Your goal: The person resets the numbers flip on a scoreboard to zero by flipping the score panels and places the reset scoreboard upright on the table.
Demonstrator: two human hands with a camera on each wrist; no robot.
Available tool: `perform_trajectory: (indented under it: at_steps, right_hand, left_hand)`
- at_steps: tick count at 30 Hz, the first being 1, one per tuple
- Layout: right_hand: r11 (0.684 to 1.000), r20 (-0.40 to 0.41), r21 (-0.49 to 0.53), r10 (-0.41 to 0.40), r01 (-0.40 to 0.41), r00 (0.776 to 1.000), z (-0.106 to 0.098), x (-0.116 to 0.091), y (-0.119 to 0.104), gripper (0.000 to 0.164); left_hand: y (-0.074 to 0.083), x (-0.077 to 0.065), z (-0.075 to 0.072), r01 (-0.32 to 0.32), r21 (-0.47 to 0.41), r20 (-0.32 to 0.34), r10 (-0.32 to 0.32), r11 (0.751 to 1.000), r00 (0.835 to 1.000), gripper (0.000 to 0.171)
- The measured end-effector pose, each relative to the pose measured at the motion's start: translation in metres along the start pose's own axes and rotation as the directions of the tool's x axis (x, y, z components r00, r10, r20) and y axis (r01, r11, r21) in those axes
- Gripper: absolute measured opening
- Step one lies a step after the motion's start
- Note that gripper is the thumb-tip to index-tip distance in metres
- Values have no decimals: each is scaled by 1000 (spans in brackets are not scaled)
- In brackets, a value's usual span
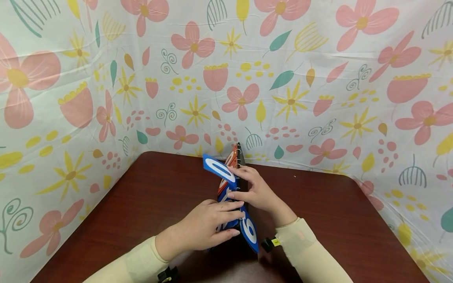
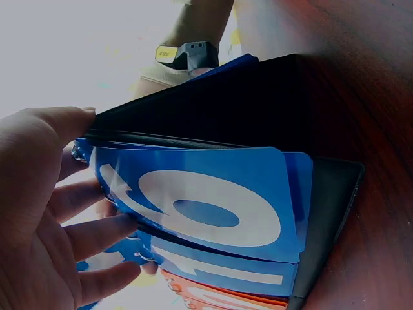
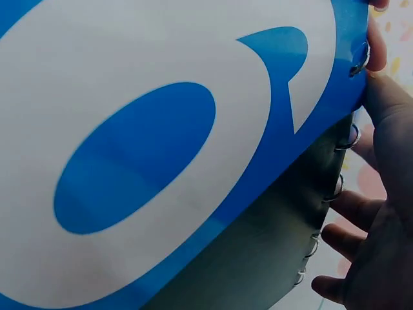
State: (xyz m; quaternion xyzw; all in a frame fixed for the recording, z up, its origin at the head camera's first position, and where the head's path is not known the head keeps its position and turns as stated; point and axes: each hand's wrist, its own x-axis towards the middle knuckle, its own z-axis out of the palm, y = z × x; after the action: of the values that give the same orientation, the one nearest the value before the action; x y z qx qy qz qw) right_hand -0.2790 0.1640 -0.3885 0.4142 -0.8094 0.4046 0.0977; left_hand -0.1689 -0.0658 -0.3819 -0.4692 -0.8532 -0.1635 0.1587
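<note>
A tabletop flip scoreboard [image 1: 229, 194] stands folded like a tent, its ring-bound blue and red number cards along a black stand [image 2: 213, 116]. Over its near top edge lies my left hand [image 1: 203, 224], thumb on one side and fingers on the other, gripping near the rings. My right hand [image 1: 260, 192] holds the same ridge farther back, thumb and fingertips at the rings [image 3: 332, 190]. One blue card with a white 0 [image 1: 220, 169] sticks out leftward under its fingertips. Another blue card, with a white 9 [image 1: 250, 232], hangs down the right side.
The scoreboard rests on a dark red-brown table [image 1: 170, 184]. Behind and at both sides hangs a floral-printed white curtain [image 1: 240, 63]. Each wrist wears a small black camera, one [image 1: 270, 244] showing at the right cuff.
</note>
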Motion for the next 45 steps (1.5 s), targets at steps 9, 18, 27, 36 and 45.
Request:
perform_trajectory:
  at_steps: [9,18,27,36,45]
  right_hand:
    - [1000,-4,-18,16,-16,1000,-2,-2,-3,37]
    - [998,-6,-25,61,-61,998,4,-3,-1,10]
    - [996,4,-42,75,-75,997,6,-5,1,10]
    - [996,38,-76,54,-51,998,5,-5,1,26]
    - [996,54,-56,75,-72,996,4,-6,-1,27]
  left_hand:
    - [0,2,1,-9,-16,6,9,1000,1000,46]
    - [0,1,1,-2,-18,10,2,1000,1000,45]
    - [1,1,1,-3,-9,7,3,1000,1000,46]
    - [-1,2,2,-15,-8,-6,15,1000,1000,45]
    - [-2,2,3,-18,-6,-10,18,1000,1000,45]
